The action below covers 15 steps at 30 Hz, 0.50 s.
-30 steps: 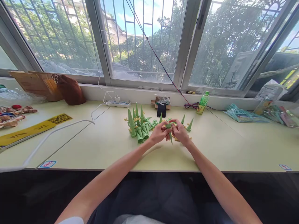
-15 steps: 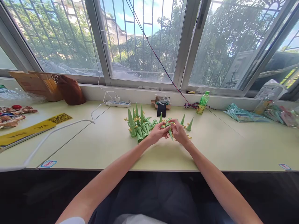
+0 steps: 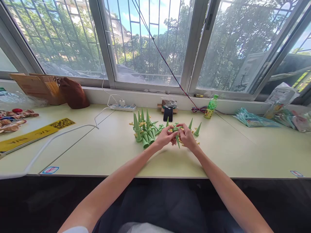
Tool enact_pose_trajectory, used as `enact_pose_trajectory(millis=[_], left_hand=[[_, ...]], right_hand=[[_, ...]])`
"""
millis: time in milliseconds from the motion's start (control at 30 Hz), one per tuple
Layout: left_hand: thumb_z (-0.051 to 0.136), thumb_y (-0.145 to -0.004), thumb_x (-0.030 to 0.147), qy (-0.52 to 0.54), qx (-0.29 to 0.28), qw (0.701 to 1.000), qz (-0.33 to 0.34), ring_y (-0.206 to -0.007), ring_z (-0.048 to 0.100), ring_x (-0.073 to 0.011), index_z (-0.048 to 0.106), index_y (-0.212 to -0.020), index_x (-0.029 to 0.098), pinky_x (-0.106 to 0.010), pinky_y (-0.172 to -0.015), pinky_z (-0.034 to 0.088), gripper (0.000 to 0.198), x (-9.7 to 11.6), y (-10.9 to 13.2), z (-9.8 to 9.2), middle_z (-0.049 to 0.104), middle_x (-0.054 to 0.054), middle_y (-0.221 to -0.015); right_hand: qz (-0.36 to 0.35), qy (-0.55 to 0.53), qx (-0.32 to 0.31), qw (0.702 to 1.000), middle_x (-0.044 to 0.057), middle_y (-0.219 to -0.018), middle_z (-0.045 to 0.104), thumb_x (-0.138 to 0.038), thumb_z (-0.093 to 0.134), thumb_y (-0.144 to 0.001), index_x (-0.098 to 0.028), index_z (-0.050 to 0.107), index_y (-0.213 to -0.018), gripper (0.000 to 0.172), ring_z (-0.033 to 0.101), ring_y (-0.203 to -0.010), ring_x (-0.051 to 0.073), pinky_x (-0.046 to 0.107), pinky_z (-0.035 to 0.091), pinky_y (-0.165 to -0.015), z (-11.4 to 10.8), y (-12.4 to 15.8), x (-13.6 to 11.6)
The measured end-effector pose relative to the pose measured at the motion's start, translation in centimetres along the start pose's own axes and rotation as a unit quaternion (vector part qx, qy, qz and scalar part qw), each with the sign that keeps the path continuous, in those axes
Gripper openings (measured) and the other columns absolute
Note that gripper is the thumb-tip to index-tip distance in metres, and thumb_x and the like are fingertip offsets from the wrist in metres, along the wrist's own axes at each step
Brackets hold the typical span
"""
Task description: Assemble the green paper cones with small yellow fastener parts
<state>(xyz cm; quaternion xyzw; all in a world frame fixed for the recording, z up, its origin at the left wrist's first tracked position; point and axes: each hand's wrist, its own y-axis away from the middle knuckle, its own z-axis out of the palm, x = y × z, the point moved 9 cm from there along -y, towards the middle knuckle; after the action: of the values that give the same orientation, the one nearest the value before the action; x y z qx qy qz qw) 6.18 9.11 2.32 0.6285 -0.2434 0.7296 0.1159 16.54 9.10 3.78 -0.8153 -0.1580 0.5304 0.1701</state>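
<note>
Between my two hands is a green plastic watering spike [image 3: 177, 141], its point hanging down toward the table. My left hand [image 3: 165, 136] is closed around the wide end of it from the left. From the right, my right hand [image 3: 187, 137] pinches the same end, and its fingers hide part of it. Left of my hands several green spikes [image 3: 137, 129] stand upright, with others [image 3: 146, 139] lying beside them. A few more, such as the green spike [image 3: 197, 129], stand behind my right hand. Small yellow valve pieces [image 3: 198, 143] lie around and partly under my right hand.
A black phone [image 3: 168, 114] leans by a small box at the back. Behind to the right stands a green drink bottle [image 3: 211, 107]. A white power strip [image 3: 123, 107] and its cable [image 3: 60, 133] lie to the left. Teal plastic packets [image 3: 254, 118] lie farther right.
The spike in my hands has turned a little, so its tip points more steeply down. My hands have shifted only slightly; the other spikes stay put.
</note>
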Motion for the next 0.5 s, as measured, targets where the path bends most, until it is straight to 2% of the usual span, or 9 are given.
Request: enact_pose_trajectory(millis=[167,267,500], left_hand=[[0.075,-0.074,0.05,0.028,0.03,0.998,-0.047,-0.048,0.06,-0.0131,0.044,-0.106,0.018,-0.023,-0.047,0.046,0.055,-1.0,-0.1,-0.9,0.062,0.001,-0.058],[0.073,-0.079,0.045,0.053,0.014,0.995,-0.084,-0.052,0.06,-0.0121,0.046,-0.109,0.016,-0.023,-0.051,0.047,0.049,-1.6,0.0,-0.7,0.067,-0.004,-0.067],[0.067,-0.085,0.036,0.079,-0.006,0.99,-0.118,-0.046,0.051,-0.0082,0.05,-0.104,0.015,-0.019,-0.045,0.036,0.033,-2.2,0.1,-0.5,0.065,-0.005,-0.066]], right_hand=[[0.002,-0.03,-0.004,1.0,-0.006,-0.049,0.044,-0.047,0.047,-0.092,-0.021,0.051,-0.105,0.03,0.042,-0.042,0.013,0.025,0.032,-0.044,0.1,0.0,-0.1],[0.004,-0.035,-0.011,0.999,-0.005,-0.051,0.052,-0.052,0.05,-0.09,-0.021,0.051,-0.106,0.035,0.046,-0.042,0.013,0.024,0.033,-0.043,0.2,0.1,-0.2],[-0.004,-0.049,-0.039,0.998,-0.003,-0.055,0.06,-0.053,0.053,-0.088,-0.021,0.051,-0.105,0.037,0.052,-0.044,0.014,0.024,0.035,-0.044,0.7,0.3,-0.9]])
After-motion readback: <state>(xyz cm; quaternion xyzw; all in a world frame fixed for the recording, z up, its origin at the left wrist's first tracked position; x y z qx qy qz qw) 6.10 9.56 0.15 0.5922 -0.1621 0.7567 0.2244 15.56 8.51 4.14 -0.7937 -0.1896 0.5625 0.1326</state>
